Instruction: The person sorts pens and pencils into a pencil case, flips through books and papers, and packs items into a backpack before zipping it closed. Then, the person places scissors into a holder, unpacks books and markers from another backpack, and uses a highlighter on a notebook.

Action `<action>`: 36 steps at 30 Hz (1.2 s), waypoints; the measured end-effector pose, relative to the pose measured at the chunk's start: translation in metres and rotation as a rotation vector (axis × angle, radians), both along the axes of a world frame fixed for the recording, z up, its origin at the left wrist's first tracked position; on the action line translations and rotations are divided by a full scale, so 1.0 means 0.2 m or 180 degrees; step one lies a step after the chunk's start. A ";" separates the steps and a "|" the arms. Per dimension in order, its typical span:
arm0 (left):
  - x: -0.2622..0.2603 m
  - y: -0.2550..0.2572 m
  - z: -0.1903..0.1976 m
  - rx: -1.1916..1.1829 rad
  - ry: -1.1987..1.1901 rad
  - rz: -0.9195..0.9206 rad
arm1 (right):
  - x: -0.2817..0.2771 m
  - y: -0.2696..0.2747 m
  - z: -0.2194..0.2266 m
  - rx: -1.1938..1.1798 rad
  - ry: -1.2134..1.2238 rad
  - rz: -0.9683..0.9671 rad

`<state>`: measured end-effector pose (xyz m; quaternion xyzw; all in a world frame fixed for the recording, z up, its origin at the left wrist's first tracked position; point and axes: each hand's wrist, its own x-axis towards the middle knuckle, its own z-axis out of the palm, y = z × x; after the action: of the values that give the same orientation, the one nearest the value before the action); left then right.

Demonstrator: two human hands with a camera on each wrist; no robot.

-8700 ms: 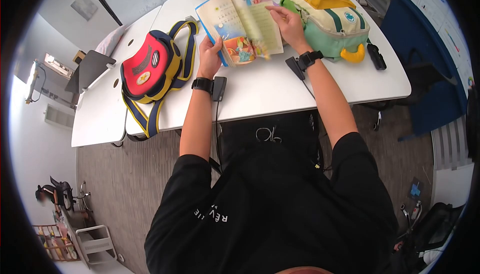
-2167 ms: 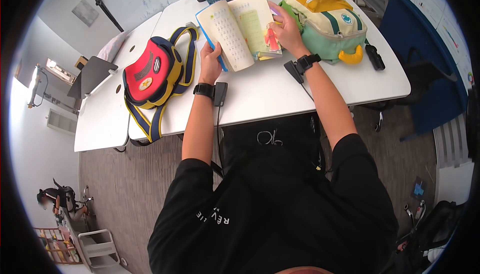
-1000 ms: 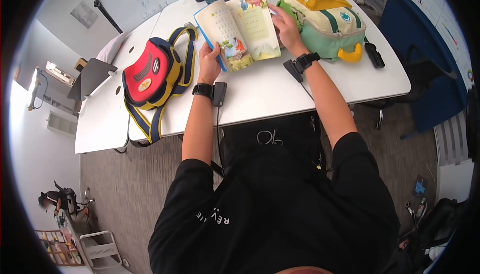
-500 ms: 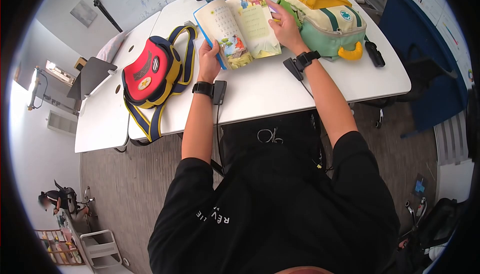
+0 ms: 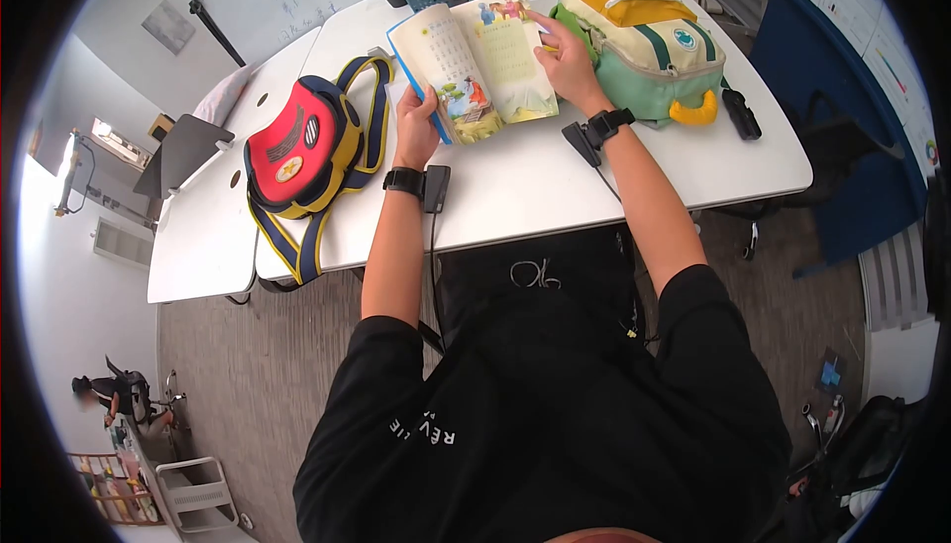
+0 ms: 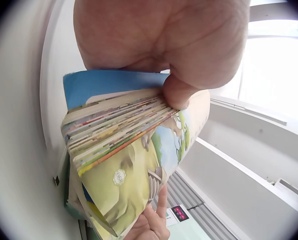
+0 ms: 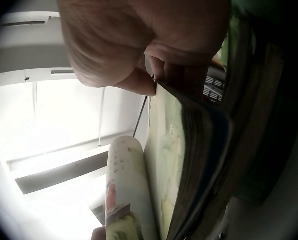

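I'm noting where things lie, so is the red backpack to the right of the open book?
No, the red backpack lies on the table, left of the open book.

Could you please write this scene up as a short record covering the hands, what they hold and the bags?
Held: open illustrated paper book with a blue cover
Left hand: grips its left side, thumb on the page
Right hand: holds its right edge
Left bag: red, navy and yellow backpack
Right bag: mint-green, cream and yellow bag
Surface: white table under both bags
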<state>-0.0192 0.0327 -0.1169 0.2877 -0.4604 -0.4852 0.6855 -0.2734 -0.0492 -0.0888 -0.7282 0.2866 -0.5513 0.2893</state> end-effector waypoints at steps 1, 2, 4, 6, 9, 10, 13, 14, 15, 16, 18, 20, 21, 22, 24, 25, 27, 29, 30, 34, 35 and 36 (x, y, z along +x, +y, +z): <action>0.00 -0.01 0.00 -0.0005 -0.0001 0.0001 | 0.00 -0.01 0.00 -0.0005 -0.0001 0.0001; 0.01 -0.01 0.00 -0.0024 -0.0043 -0.0009 | 0.01 -0.03 -0.01 -0.0115 -0.0102 0.0071; 0.01 0.00 -0.01 -0.0006 -0.0080 -0.0013 | 0.02 -0.03 -0.03 -0.0188 -0.0200 0.0145; 0.00 0.02 0.01 -0.0025 -0.0030 -0.0126 | 0.02 -0.01 -0.02 0.0226 -0.0646 0.0579; 0.02 0.00 -0.01 -0.0006 -0.0040 -0.0095 | 0.01 0.00 -0.01 0.0455 -0.0627 0.0614; 0.01 0.00 0.00 0.0009 -0.0007 -0.0100 | 0.00 -0.01 -0.01 0.0417 -0.0631 0.0609; 0.01 0.00 -0.01 0.0005 0.0056 -0.0100 | 0.02 -0.01 0.00 -0.0037 -0.0285 0.0163; 0.01 0.00 -0.01 0.0051 0.0100 -0.0101 | 0.02 0.01 0.03 -0.0044 -0.0285 0.0166; 0.02 0.00 -0.01 0.0150 0.0054 -0.0155 | 0.01 0.03 0.04 0.0118 -0.0347 0.0294; 0.01 0.01 0.00 0.0166 0.0057 -0.0150 | 0.00 0.06 0.05 0.0291 -0.0408 0.0422; 0.00 0.02 0.01 0.0022 0.0008 -0.0138 | 0.02 0.01 0.00 0.0336 -0.0608 0.0566; 0.00 0.02 0.00 0.0049 0.0004 -0.0140 | 0.03 -0.02 -0.03 0.0348 -0.0811 0.0706; 0.00 0.01 0.01 0.0065 0.0000 -0.0144 | 0.02 -0.04 -0.03 0.0440 -0.0887 0.0782; 0.00 0.01 0.01 0.0050 -0.0003 -0.0146 | 0.01 -0.05 -0.03 0.0529 -0.0962 0.0859; 0.00 0.01 0.00 0.0068 0.0085 -0.0119 | 0.00 -0.07 -0.03 0.0546 -0.1038 0.0900; 0.00 0.00 0.01 0.0069 0.0089 -0.0112 | 0.01 -0.06 -0.02 0.0585 -0.1115 0.0941; 0.00 0.01 0.00 0.0086 0.0063 -0.0106 | 0.02 -0.03 -0.02 0.0524 -0.0954 0.0830; 0.02 -0.01 -0.03 0.0038 0.0037 -0.0148 | 0.02 0.00 -0.02 0.0469 -0.0801 0.0709; 0.03 -0.02 -0.04 -0.0049 0.0003 -0.0195 | 0.02 0.01 -0.01 0.0426 -0.0737 0.0701; 0.00 -0.01 0.00 0.0014 0.0011 -0.0026 | 0.02 0.01 0.00 -0.0050 -0.0451 0.0272; 0.00 -0.01 0.00 0.0001 0.0007 -0.0027 | 0.03 0.01 0.00 0.0087 -0.0681 0.0505; 0.00 -0.01 0.00 0.0001 -0.0015 -0.0034 | 0.03 -0.02 -0.01 0.0082 -0.0681 0.0506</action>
<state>-0.0188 0.0309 -0.1173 0.2864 -0.4634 -0.4883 0.6817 -0.2671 -0.0528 -0.0902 -0.6818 0.2025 -0.5974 0.3703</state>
